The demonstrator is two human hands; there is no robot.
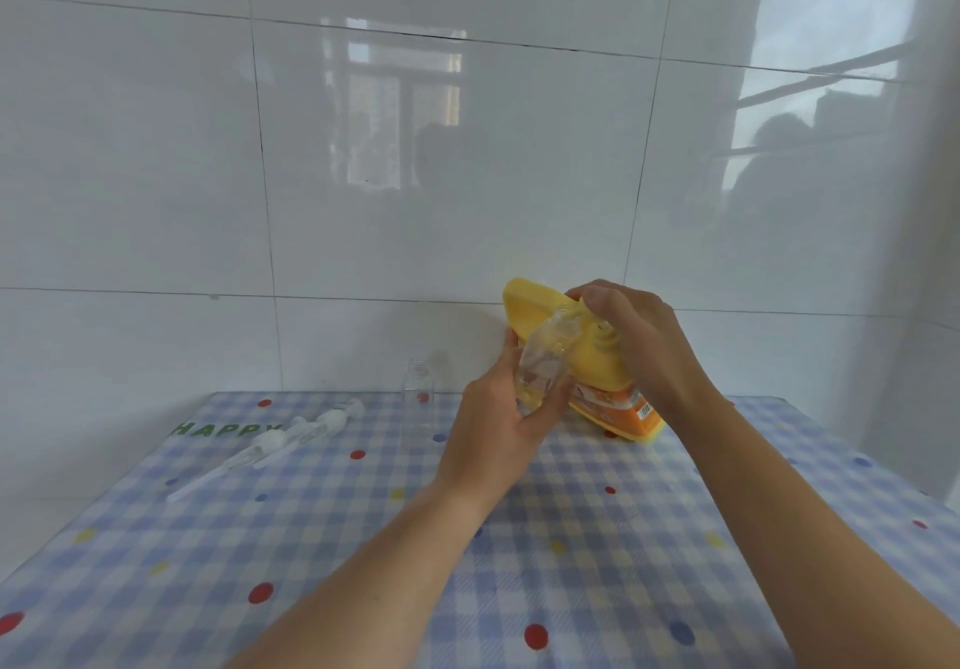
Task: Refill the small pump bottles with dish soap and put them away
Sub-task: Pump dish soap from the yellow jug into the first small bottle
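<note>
A large yellow dish soap bottle with an orange label stands tilted at the back of the table. My right hand presses down on its pump head. My left hand holds a small clear bottle tilted up, its open neck under the pump spout, with a little yellowish liquid at its bottom. A second small clear bottle stands upright and uncapped to the left, near the wall. Two clear pump tops with long dip tubes lie on the cloth further left.
The table wears a blue checked cloth with coloured dots and the word HAPPY at its left. A glossy white tiled wall rises directly behind the table; a second wall closes the right side.
</note>
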